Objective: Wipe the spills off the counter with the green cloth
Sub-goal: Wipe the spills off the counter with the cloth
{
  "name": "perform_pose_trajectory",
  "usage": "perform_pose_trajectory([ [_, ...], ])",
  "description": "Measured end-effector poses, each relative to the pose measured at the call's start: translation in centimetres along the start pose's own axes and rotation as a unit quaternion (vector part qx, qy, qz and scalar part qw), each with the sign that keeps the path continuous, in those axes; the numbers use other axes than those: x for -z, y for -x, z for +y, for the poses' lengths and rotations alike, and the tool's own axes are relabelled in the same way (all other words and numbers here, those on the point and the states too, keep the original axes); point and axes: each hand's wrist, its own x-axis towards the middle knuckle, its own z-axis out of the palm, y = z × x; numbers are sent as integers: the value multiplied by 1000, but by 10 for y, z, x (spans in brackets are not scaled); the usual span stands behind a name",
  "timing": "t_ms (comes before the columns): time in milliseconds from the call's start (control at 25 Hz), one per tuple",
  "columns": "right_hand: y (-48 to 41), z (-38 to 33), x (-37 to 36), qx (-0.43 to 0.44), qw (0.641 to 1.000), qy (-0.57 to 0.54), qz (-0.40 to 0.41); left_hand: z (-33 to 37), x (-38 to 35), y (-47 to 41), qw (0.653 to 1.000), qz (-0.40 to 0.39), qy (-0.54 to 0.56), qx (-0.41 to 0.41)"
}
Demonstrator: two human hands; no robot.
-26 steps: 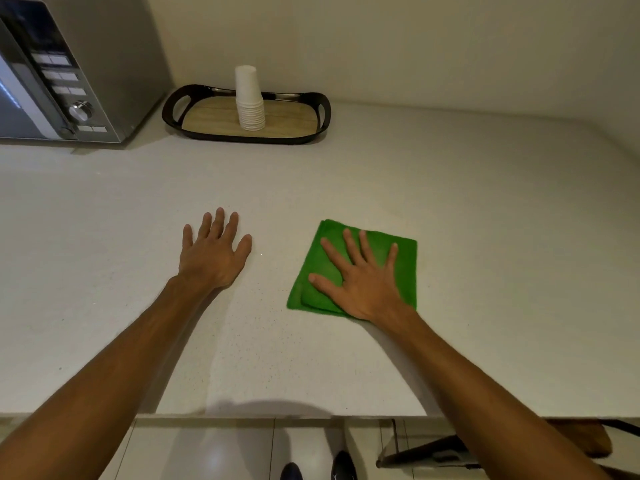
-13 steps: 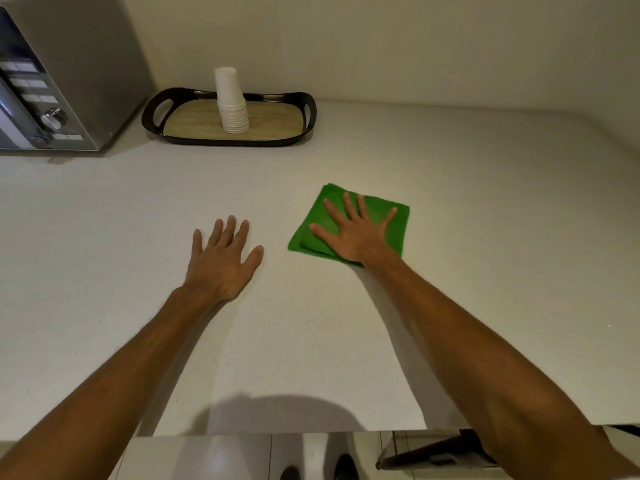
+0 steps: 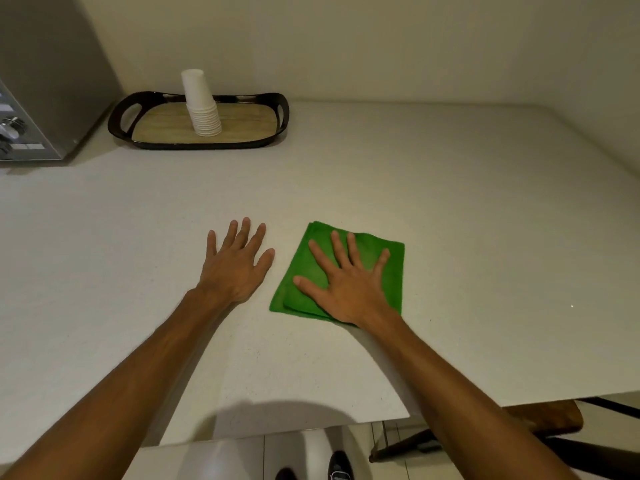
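A folded green cloth (image 3: 389, 261) lies on the pale speckled counter (image 3: 485, 237), about the middle and a little right. My right hand (image 3: 349, 285) presses flat on top of it with the fingers spread, covering much of its centre. Just left of the cloth, my left hand (image 3: 235, 265) rests palm down on the bare counter, fingers apart and holding nothing. A narrow gap separates its thumb from the cloth's edge. I cannot make out any spill on the surface.
A black tray (image 3: 117, 123) with a wooden base sits at the back left, holding a stack of white paper cups (image 3: 201, 102). A metal microwave (image 3: 45, 81) stands at the far left. A wooden seat (image 3: 554, 417) shows below the counter's front edge.
My right hand pushed the cloth away toward the back, then drew it back toward me. My left hand stayed flat on the counter. The view shifted to the right.
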Motion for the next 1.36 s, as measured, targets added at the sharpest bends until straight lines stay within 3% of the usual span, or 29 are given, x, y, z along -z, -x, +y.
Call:
perform_pose_trajectory([
  [200, -57, 3, 12, 21, 1000, 8, -18, 3, 3, -1, 1000, -7, -15, 2],
  [400, -98, 43, 28, -19, 999, -9, -40, 10, 8, 0, 999, -20, -15, 22],
  [680, -45, 93, 30, -101, 995, -23, -13, 49, 1, -8, 1000, -20, -5, -4],
  [1000, 15, 66, 11, -14, 1000, 8, 11, 56, -3, -15, 999, -20, -26, 3],
  [1360, -100, 67, 27, 24, 999, 12, -31, 58, -1, -13, 999, -18, -31, 11],
])
